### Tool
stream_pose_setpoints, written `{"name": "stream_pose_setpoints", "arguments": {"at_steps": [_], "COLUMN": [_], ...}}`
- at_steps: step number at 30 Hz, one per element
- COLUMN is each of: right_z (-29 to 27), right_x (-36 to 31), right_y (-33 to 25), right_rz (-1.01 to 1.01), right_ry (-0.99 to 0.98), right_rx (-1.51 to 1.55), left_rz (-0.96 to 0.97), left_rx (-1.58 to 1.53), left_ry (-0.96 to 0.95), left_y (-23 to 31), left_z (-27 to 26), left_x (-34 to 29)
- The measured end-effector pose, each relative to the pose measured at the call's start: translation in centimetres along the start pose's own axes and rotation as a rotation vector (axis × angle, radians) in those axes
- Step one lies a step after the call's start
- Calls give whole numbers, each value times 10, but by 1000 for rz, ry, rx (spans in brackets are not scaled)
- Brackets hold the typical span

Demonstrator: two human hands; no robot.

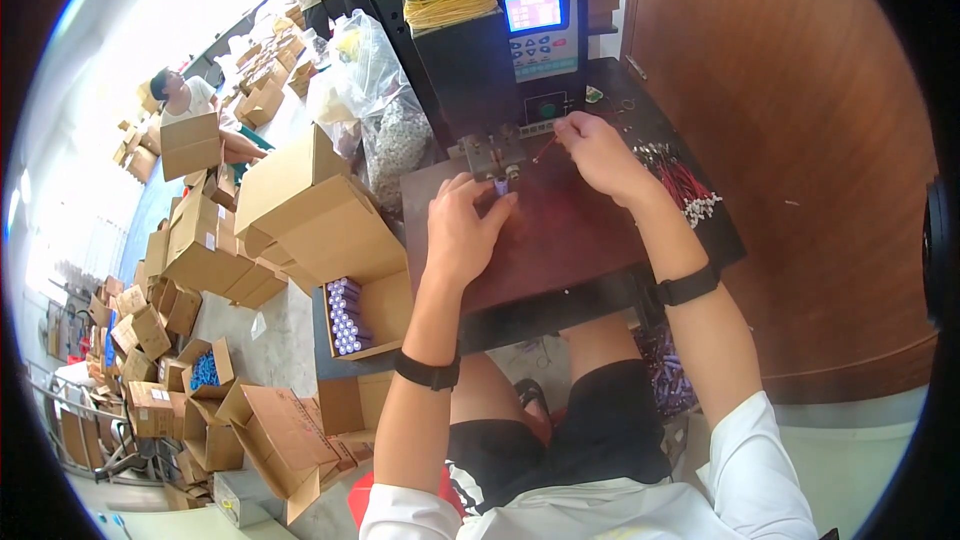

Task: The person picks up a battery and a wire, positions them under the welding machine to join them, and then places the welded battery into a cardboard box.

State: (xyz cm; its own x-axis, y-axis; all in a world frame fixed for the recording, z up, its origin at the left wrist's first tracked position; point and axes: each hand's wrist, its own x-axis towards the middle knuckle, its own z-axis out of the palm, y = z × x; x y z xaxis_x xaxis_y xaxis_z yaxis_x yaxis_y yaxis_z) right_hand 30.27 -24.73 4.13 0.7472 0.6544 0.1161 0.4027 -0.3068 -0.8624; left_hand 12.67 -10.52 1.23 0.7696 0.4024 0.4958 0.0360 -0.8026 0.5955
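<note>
My left hand (462, 230) is closed on a purple cylindrical battery cell (501, 186), which stands against the metal fixture (492, 152) at the front of a dark bench machine (455, 75). Thumb and fingers pinch the cell from either side. To the right, my right hand (598, 152) pinches a thin red wire lead (544, 149), whose free end points down toward the fixture. Beyond both hands is the machine's lit display (535, 10) above a button panel. Under my hands lies a dark reddish tabletop (570, 230).
Red wire leads with white connectors (690, 190) lie at the table's right side. An open carton (385, 310) with purple cells stands left of the table. Yellow wire (450, 0) is coiled on the machine. Many cartons (300, 190) fill the left floor; people are farther back.
</note>
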Motion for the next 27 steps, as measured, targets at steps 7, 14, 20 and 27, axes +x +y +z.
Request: {"name": "stream_pose_setpoints", "arguments": {"at_steps": [7, 14, 20, 27], "right_z": [-1, -23, -25, -5], "right_x": [-6, -49, -69, -74], "right_y": [2, 7, -2, -7], "right_rz": [19, -96, -148, -187], "right_ry": [-13, -76, -193, -326], "right_rx": [25, 140, 93, 206], "left_rz": [-5, -200, -218, -256], "left_rx": [-12, -178, -372, -412], "left_ry": [-1, -44, 94, 189], "left_y": [2, 8, -4, -8], "left_z": [-3, -7, -3, -1], "left_x": [0, -4, -4, -3]}}
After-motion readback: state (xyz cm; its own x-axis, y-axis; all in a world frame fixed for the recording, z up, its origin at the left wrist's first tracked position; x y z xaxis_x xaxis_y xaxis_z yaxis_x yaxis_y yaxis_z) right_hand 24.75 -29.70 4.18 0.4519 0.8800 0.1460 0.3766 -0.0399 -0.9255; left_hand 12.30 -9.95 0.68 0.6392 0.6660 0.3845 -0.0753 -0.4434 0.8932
